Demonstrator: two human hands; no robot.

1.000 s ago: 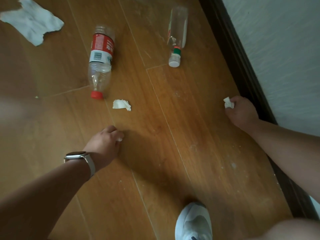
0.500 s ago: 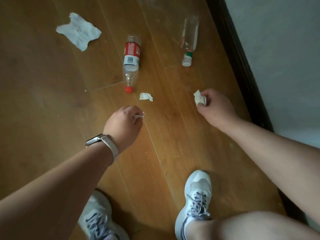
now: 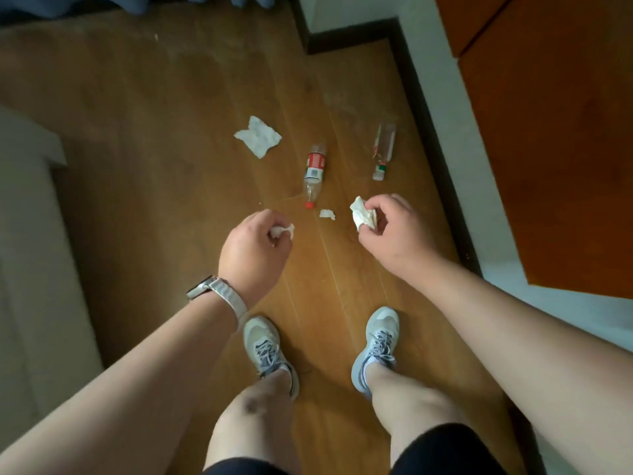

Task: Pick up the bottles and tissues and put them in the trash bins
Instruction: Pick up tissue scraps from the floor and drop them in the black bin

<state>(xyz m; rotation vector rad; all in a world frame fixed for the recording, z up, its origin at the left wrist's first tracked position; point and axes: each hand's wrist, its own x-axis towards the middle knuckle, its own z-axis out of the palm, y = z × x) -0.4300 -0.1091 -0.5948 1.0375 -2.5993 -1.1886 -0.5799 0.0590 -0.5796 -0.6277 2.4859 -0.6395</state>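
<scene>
The person is wearing 1 wristwatch (image 3: 200, 289) on the wrist behind the left hand (image 3: 253, 250). Its case is showing a silver metal edge, and its band (image 3: 230, 303) is showing a pale, woven-looking surface. Both forearms are showing bare from the left hand and the right hand (image 3: 394, 234) back to the frame edge. The person is wearing dark shorts (image 3: 442, 450), with the lower legs showing bare. The 2 feet are wearing low lace-up sneakers, the left shoe (image 3: 262, 344) and the right shoe (image 3: 378, 337), in grey with paler toe panels and grey-and-white laces. A pale sock edge (image 3: 365, 368) is showing at the right ankle.
</scene>
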